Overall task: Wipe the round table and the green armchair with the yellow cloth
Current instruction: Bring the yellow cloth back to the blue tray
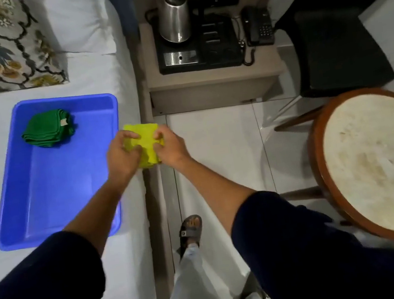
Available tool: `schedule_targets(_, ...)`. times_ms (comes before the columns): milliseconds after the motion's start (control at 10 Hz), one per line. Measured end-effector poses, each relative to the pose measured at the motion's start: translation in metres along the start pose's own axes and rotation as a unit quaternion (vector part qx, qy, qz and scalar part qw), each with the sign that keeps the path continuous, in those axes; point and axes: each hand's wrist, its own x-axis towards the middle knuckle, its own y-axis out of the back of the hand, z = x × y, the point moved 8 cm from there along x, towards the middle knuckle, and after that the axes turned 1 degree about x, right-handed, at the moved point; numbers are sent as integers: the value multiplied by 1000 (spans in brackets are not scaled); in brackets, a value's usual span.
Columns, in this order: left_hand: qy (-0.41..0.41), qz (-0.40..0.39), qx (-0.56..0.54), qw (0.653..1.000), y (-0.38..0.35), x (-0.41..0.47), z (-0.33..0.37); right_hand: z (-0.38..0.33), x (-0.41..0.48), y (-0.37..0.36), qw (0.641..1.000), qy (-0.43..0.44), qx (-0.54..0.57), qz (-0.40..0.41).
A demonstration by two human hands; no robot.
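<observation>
The yellow cloth is folded and held between both hands over the bed's right edge, just right of the blue tray. My left hand grips its left side and my right hand grips its right side. The round table, with a pale stone top and a brown wooden rim, stands at the right, apart from both hands. A dark chair sits beyond it at the upper right; its colour reads near black here. A sliver of green shows at the bottom right corner.
A blue plastic tray lies on the white bed and holds a folded green cloth. A nightstand carries a kettle and a phone. My sandalled foot stands on the tiled floor.
</observation>
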Motion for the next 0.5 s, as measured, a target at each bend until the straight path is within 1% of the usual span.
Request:
schedule_targets(100, -28, 53, 30, 998, 55, 53, -21, -55, 46, -54, 998, 62, -28, -14)
schedule_targets(200, -39, 81, 32, 995, 88, 105, -40, -90, 87, -101, 990, 103, -89, -27)
schedule_targets(300, -23, 67, 71, 995, 94, 137, -60, -100, 114, -133, 954, 166, -245, -45)
schedule_targets(400, -17, -32, 293, 955, 72, 151, -84, -96, 127, -151, 848, 244, -470, -24)
schedule_targets(500, -30, -47, 464, 884, 69, 148, -93, -91, 126, -149, 829, 286, -479, -44)
